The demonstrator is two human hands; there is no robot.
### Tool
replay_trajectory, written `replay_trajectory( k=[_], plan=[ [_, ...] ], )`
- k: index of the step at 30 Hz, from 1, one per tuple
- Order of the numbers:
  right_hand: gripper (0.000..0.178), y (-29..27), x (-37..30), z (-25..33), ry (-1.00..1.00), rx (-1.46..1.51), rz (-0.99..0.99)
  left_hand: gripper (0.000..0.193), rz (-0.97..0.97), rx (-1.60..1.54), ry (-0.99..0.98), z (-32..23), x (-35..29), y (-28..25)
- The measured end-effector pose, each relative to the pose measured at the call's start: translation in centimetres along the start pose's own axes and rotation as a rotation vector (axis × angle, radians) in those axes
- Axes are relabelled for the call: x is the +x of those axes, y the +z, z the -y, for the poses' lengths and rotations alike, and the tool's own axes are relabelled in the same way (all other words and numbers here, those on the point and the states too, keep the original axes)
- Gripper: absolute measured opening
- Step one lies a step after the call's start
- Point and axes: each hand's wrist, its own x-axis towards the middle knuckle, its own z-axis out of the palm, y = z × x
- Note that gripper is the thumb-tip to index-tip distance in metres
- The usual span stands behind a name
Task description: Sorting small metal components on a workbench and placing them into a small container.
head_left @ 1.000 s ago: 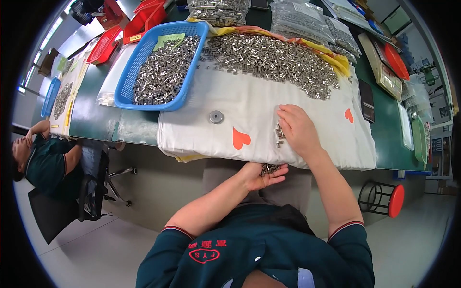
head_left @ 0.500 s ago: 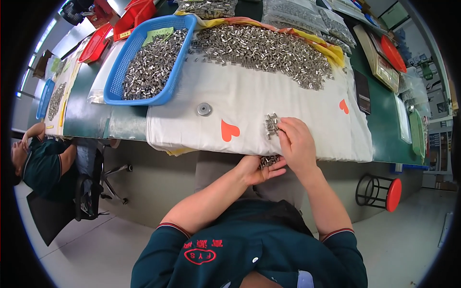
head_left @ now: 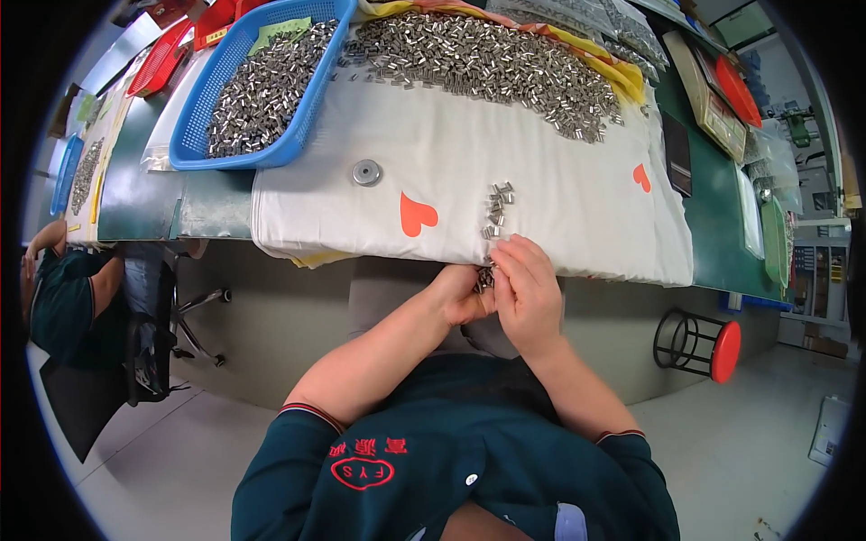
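Cupped at the cloth's front edge, my left hand (head_left: 462,296) holds a small heap of short metal sleeves (head_left: 485,278). My right hand (head_left: 528,293) is right beside it, its fingers bent together over the cloth edge and the heap. Whatever is between those fingertips is hidden. A short trail of loose sleeves (head_left: 495,209) lies on the white cloth (head_left: 316,203) just beyond my right fingertips. Farther off, a wide pile of the same sleeves (head_left: 487,63) spreads along the back of the cloth.
A blue basket (head_left: 180,144) of sleeves stands at the left. A round metal disc (head_left: 367,173) rests on the cloth. Bagged parts (head_left: 622,36) lie at the back right. A red-topped stool (head_left: 725,352) is at the right; a seated person (head_left: 77,288) is at the left.
My right hand has come down off the cloth toward my left hand. The loose sleeves by it now form a longer trail toward the edge. The whole view has shifted slightly.
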Motion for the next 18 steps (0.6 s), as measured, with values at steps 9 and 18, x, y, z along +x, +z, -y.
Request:
replay_trajectory(
  k=[9,18],
  plan=[
    [0.027,-0.2,-2.3,0.5,-0.140,0.041,0.146,0.034,0.057,0.139,-0.008,-0.4,0.0,0.3],
    [0.019,-4.3,0.2,0.4,-0.090,0.079,0.017,0.024,-0.044,0.052,-0.160,0.5,0.7,-2.7]
  ],
)
